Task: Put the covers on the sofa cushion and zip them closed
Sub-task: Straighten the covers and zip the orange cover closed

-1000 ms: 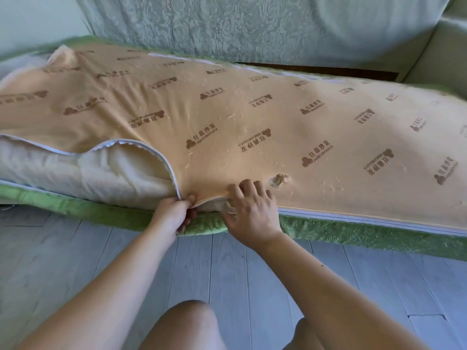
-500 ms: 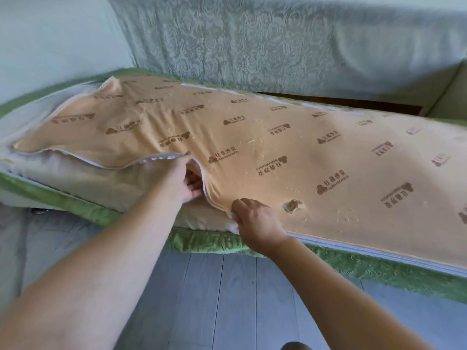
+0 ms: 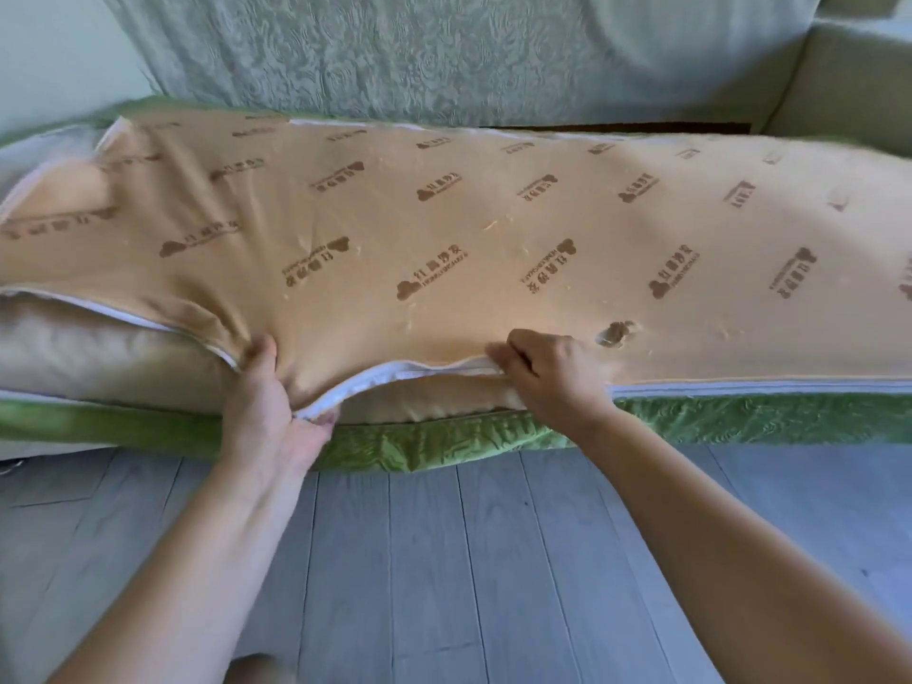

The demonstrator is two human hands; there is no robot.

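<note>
Plainly, the long sofa cushion [image 3: 98, 357] lies on the sofa seat with its long axis running left to right along the seat's front edge, and the tan cover [image 3: 444, 214] is drawn over most of it. The white zipper [image 3: 395, 375] follows that same front edge. To the right of the right hand [image 3: 548, 372] it looks closed; to the left it gapes, with the pale cushion showing through. The right hand's fingers are curled and pinch the zipper at the point where the closed run ends, though the slider itself is hidden under them. The left hand [image 3: 269, 402] lies further along the open stretch, thumb on top and fingers tucked under, gripping the cover's loose edge. So the open run lies leftward from the right hand, which I judge nearer the pull. Brown logos [image 3: 434, 276] repeat across the cover, Chinese characters over small Latin letters, too blurred to read. A small hole [image 3: 614, 334] sits just beside the right hand.
</note>
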